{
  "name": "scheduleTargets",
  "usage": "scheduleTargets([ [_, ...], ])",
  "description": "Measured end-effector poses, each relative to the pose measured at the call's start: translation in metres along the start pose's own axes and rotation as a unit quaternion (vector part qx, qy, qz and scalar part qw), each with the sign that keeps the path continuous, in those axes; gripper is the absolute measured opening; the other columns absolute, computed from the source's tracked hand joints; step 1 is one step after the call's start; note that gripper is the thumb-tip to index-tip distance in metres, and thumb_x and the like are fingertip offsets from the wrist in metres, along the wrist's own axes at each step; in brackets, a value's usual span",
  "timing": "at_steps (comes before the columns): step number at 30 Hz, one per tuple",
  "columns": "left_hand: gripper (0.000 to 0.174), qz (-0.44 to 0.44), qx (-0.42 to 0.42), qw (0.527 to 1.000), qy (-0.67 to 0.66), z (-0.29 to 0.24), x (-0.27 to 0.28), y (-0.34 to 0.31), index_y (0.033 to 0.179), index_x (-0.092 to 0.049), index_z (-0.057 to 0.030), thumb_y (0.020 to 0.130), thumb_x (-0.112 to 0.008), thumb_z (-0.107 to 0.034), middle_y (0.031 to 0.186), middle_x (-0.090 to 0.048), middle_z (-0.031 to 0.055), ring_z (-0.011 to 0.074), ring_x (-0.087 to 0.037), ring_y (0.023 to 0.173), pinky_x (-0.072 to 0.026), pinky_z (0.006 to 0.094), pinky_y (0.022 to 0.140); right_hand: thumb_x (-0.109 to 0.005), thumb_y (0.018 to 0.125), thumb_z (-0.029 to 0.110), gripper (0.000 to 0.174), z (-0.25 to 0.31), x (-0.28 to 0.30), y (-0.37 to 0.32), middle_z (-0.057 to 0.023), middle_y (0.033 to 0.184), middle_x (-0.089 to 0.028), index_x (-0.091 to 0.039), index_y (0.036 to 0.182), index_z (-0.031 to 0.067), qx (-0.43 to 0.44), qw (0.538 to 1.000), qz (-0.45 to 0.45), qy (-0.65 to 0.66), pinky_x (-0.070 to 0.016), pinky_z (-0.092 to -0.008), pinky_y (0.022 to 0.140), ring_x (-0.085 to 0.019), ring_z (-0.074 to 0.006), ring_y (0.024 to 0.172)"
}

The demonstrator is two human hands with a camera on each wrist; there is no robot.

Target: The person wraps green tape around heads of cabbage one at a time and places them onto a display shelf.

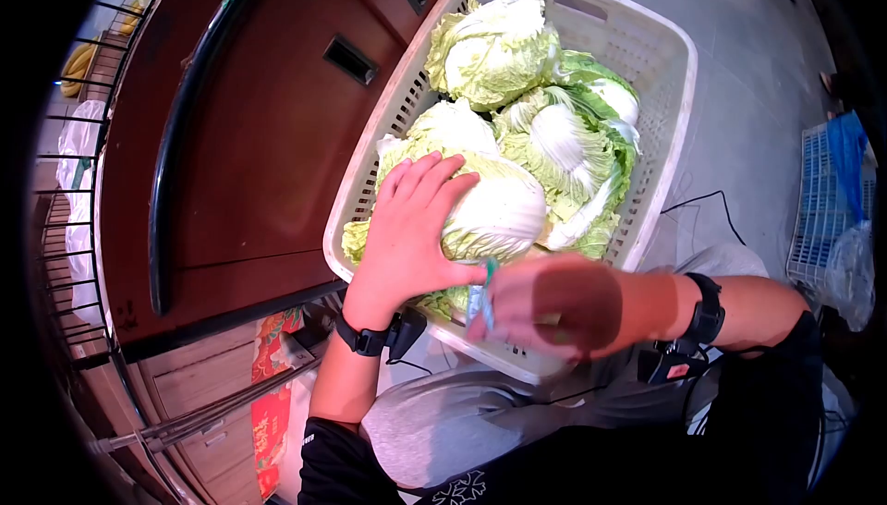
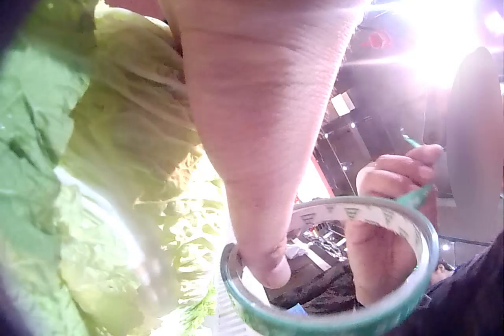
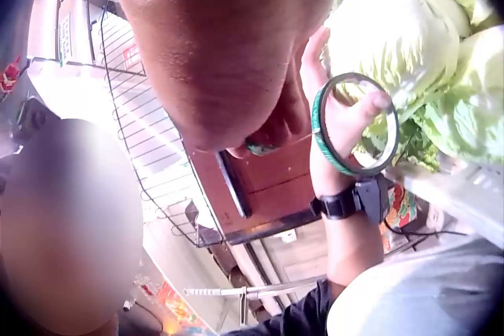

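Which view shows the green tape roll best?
Right wrist: the whole tape roll shows as a ring over the thumb of the left hand. Left wrist has it close but cropped below; head shows only a sliver by the blurred right hand.

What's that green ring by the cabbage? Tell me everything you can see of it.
The green ring looks like a thin, nearly spent roll of tape: teal-green outside, with a pale inner face printed with small triangles. It hangs on the thumb of the left hand, which lies flat on a cabbage at the near end of the basket. A green strip runs from it to the right hand, which pinches it.
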State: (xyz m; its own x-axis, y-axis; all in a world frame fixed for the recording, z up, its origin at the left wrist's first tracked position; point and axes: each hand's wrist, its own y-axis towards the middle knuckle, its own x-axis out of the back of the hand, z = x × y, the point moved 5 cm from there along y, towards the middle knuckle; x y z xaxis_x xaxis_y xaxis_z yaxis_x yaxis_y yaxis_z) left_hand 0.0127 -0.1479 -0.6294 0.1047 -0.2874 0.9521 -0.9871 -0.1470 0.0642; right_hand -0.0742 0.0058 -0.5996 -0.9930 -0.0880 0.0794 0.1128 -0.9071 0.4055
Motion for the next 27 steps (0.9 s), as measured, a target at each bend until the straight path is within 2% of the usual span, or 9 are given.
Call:
scheduleTargets([
  [1,0.092,0.010,-0.001,1.000,0.000,-0.001,0.002,0.001,0.135,-0.059,-0.0108,0.055,-0.085,-0.048,0.145,-0.054,0.0132,0.0342,-0.044,0.141,-0.0282,0.0501,0.121,-0.059,0.098,0.006,0.013,0.002,-0.008,-0.002,-0.0129,0.089,-0.061,-0.062,0.109,-0.0008,-0.005,0.998,0.058,-0.001,-0.0535,-0.0401,0.078,-0.065,-0.0314,0.084],
  [5,0.095,0.015,-0.007,1.000,-0.003,-0.001,0.002,0.002,0.136,-0.058,-0.0103,0.053,-0.085,-0.048,0.145,-0.053,0.0137,0.0351,-0.044,0.140,-0.0274,0.0504,0.121,-0.061,0.094,0.005,0.015,-0.009,-0.030,-0.016,-0.0142,0.091,-0.060,-0.061,0.107,-0.0002,-0.004,0.997,0.070,0.024,-0.0518,-0.0401,0.075,-0.063,-0.0315,0.083],
  [6,0.095,0.014,-0.008,1.000,-0.012,-0.002,0.003,0.002,0.137,-0.058,-0.0102,0.053,-0.085,-0.046,0.146,-0.053,0.0137,0.0353,-0.044,0.140,-0.0272,0.0505,0.121,-0.061,0.090,0.003,0.011,-0.006,-0.029,-0.012,-0.0142,0.091,-0.062,-0.062,0.101,0.0001,0.006,1.000,0.018,-0.003,-0.0511,-0.0394,0.074,-0.062,-0.0301,0.080],
  [9,0.095,0.014,-0.012,1.000,-0.017,-0.001,0.002,0.002,0.138,-0.057,-0.0102,0.053,-0.085,-0.044,0.146,-0.053,0.0139,0.0356,-0.043,0.141,-0.0266,0.0505,0.122,-0.062,0.087,0.001,0.010,-0.021,-0.016,-0.007,-0.0139,0.091,-0.063,-0.064,0.097,-0.0005,-0.062,0.997,0.035,0.018,-0.0515,-0.0385,0.073,-0.063,-0.0305,0.079],
  [10,0.096,0.014,-0.014,1.000,-0.015,0.001,0.002,0.001,0.139,-0.056,-0.0102,0.054,-0.084,-0.043,0.146,-0.052,0.0139,0.0356,-0.043,0.141,-0.0264,0.0505,0.122,-0.064,0.086,0.001,0.010,-0.025,-0.012,-0.008,-0.0129,0.090,-0.064,-0.067,0.095,0.0002,-0.150,0.986,0.054,0.039,-0.0520,-0.0379,0.073,-0.064,-0.0307,0.081],
  [13,0.088,0.025,-0.019,0.999,-0.028,0.003,0.005,-0.001,0.140,-0.055,-0.0092,0.059,-0.080,-0.034,0.147,-0.052,0.0150,0.0363,-0.042,0.142,-0.0258,0.0507,0.122,-0.067,0.085,0.002,0.010,-0.034,-0.015,-0.005,-0.0124,0.089,-0.065,-0.069,0.095,0.0016,-0.124,0.992,0.014,0.012,-0.0524,-0.0382,0.074,-0.065,-0.0313,0.081],
  [16,0.079,0.049,-0.019,0.997,-0.051,0.008,0.008,-0.002,0.140,-0.055,-0.0080,0.064,-0.070,-0.022,0.148,-0.051,0.0166,0.0372,-0.040,0.143,-0.0248,0.0507,0.122,-0.067,0.090,0.003,0.014,-0.041,-0.023,-0.004,-0.0114,0.093,-0.067,-0.071,0.103,0.0046,-0.145,0.986,0.083,-0.017,-0.0548,-0.0374,0.075,-0.067,-0.0309,0.083],
  [19,0.078,0.033,-0.024,0.996,-0.079,0.010,0.007,-0.001,0.141,-0.054,-0.0070,0.063,-0.060,-0.015,0.148,-0.050,0.0173,0.0379,-0.041,0.142,-0.0246,0.0506,0.121,-0.068,0.089,0.003,0.011,-0.042,-0.028,-0.002,-0.0121,0.089,-0.065,-0.072,0.099,0.0038,-0.115,0.991,0.064,-0.025,-0.0544,-0.0386,0.074,-0.067,-0.0320,0.082],
  [27,0.070,-0.001,-0.018,0.998,-0.054,0.010,0.001,-0.001,0.136,-0.060,-0.0083,0.076,-0.074,-0.039,0.145,-0.054,0.0152,0.0364,-0.044,0.139,-0.0283,0.0499,0.118,-0.068,0.086,-0.001,0.010,-0.086,0.044,0.016,-0.0124,0.092,-0.069,-0.071,0.096,0.0004,-0.206,0.972,-0.054,-0.104,-0.0557,-0.0342,0.079,-0.070,-0.0238,0.086],
])
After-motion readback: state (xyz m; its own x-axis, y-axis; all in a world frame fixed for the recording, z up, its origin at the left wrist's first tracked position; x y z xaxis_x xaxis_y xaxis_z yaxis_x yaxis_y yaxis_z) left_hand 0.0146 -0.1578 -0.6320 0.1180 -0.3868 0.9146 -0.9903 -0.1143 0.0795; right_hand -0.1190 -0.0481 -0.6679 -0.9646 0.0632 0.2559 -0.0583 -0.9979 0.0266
